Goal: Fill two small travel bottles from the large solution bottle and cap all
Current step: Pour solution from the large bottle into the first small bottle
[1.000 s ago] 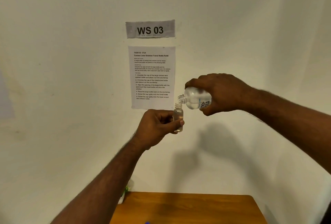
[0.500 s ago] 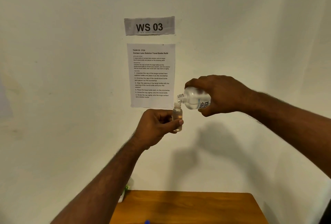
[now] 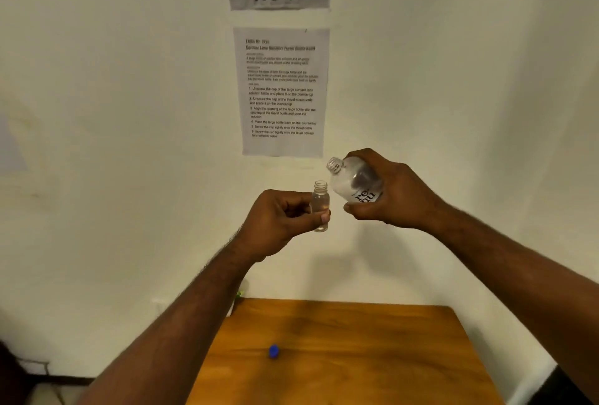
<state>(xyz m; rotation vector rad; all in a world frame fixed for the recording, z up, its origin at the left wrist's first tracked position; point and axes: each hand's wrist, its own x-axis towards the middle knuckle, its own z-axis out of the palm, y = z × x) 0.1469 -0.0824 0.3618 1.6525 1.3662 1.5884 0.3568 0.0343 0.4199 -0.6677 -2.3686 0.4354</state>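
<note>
the left hand (image 3: 278, 220) grips an upright, uncapped small travel bottle (image 3: 320, 207) while the right hand (image 3: 389, 192) clasps the large solution bottle (image 3: 353, 182) tilted just right of it, above a wooden table (image 3: 372, 356) bearing a blue cap (image 3: 274, 351).

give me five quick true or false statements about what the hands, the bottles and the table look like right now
1. The left hand holds the small clear travel bottle upright. True.
2. The small bottle has its cap screwed on. False: its threaded neck is open.
3. The right hand holds the large clear solution bottle with its open neck pointing up and to the left. True.
4. The large bottle's mouth touches the small bottle's rim. False: it sits above and to the right, apart.
5. A red cap lies on the wooden table. False: the small cap there is blue.
</note>
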